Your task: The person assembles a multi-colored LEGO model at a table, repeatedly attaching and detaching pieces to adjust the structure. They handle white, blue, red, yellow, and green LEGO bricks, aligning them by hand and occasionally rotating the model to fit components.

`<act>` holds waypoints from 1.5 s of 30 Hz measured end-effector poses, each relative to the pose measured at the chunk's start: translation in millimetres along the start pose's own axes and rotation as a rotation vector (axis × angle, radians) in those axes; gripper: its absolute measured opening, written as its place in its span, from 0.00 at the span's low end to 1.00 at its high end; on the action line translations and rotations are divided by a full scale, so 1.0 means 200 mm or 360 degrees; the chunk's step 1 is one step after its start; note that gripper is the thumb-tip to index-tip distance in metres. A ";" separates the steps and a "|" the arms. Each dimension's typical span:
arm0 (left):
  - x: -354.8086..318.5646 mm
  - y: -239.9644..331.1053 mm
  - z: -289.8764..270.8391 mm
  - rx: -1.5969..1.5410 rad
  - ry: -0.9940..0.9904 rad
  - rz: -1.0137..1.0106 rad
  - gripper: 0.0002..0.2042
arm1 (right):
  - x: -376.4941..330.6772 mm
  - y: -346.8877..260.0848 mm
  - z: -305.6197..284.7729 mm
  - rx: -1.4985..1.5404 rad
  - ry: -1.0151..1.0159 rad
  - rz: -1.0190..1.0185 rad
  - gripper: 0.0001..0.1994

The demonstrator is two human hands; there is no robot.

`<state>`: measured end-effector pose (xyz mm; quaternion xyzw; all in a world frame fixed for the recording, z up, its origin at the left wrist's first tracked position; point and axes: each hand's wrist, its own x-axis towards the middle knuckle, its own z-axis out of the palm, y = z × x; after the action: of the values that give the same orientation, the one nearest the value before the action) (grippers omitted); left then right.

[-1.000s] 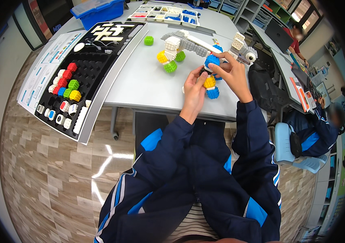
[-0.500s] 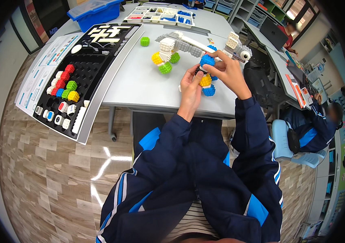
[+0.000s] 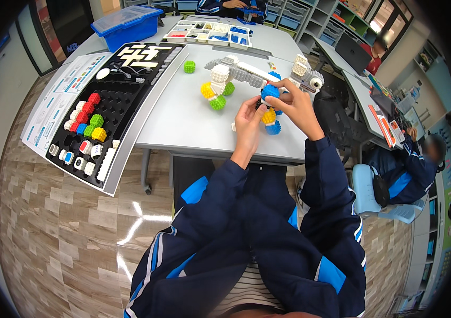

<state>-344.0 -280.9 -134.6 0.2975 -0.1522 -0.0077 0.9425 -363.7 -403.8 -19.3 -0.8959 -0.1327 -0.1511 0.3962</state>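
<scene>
A model of knobbly building blocks stands on the table, its long grey and white beam [image 3: 249,74] reaching from a white block column to the part between my hands. My right hand [image 3: 301,108] pinches a round blue block [image 3: 271,92] on that part. Just left of it, my left hand [image 3: 248,126] grips the same part with thumb and fingers closed, at a small dark piece mostly hidden. Below the fingers show a yellow block [image 3: 269,115] and another blue block [image 3: 273,128]. Yellow [image 3: 206,90] and green blocks [image 3: 217,103] sit under the column. At the right is a white and grey end piece [image 3: 305,74].
A black tray [image 3: 125,100] of coloured blocks lies at the left beside a printed sheet [image 3: 50,111]. Behind are a blue bin [image 3: 127,32], a sorting tray [image 3: 209,33] and a loose green block [image 3: 189,67]. A black bag [image 3: 331,119] is at the right; other people sit nearby.
The view has tilted up slightly, so the table sits lower in the picture and a person's hands appear at the far side. Both my hands keep their hold on the model.
</scene>
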 end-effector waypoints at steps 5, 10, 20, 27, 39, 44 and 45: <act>-0.03 -0.04 -0.01 0.0285 0.0017 0.0121 0.22 | 0.00 0.05 0.01 0.0040 0.0069 -0.0046 0.20; -0.02 0.00 -0.06 0.1079 -0.0113 0.0202 0.24 | -0.03 0.08 0.01 0.0075 0.0046 -0.0085 0.20; 0.10 0.33 -0.06 0.2457 -0.0801 0.1186 0.35 | -0.11 0.13 -0.01 -0.0244 -0.0028 -0.0301 0.37; 0.25 0.36 0.06 0.3026 -0.1136 0.1819 0.33 | -0.18 0.19 0.18 -0.0708 0.0405 -0.0378 0.43; 0.20 0.27 0.03 0.2592 -0.1139 0.1740 0.32 | -0.17 0.20 0.22 -0.0801 0.0693 -0.0656 0.39; 0.21 0.22 0.02 0.2516 -0.1109 0.1815 0.32 | -0.16 0.23 0.19 -0.0767 0.0704 -0.0681 0.39; 0.22 0.21 0.02 0.2551 -0.1105 0.1842 0.32 | -0.16 0.23 0.18 -0.0760 0.0715 -0.0695 0.38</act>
<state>-306.9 -252.7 -95.1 0.6981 -0.4941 0.4626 0.2336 -370.3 -410.8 -86.1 -0.8581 -0.1914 -0.4507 0.1544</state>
